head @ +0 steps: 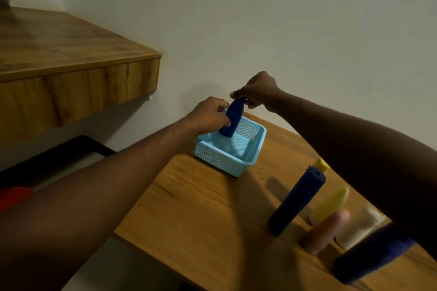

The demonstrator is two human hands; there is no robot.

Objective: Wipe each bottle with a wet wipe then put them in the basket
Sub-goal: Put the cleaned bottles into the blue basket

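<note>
Now we've got the dark-blue bottle point(233, 118) tilted, long axis approx 7-to-1 o'clock, top end at 1, base down inside the light-blue basket point(227, 160), at its far-left corner. Our left hand point(208, 113) wraps the mid-body; our right hand point(256, 91) pinches the top w/ curled fingers. Other bottles point(298, 201) stand on the surface point(201, 208), approx 4 o'clock from the basket.

Dim, warm light, no glare. Soft shadows on the surface point(201, 208) fall toward 10 o'clock. Strong wide-angle bending at the frame edges. Bottles point(295, 198) at 4 to 5 o'clock are blurred. Arms point(94, 196) underexposed, near black. Wall point(260, 19) flat grey.
</note>
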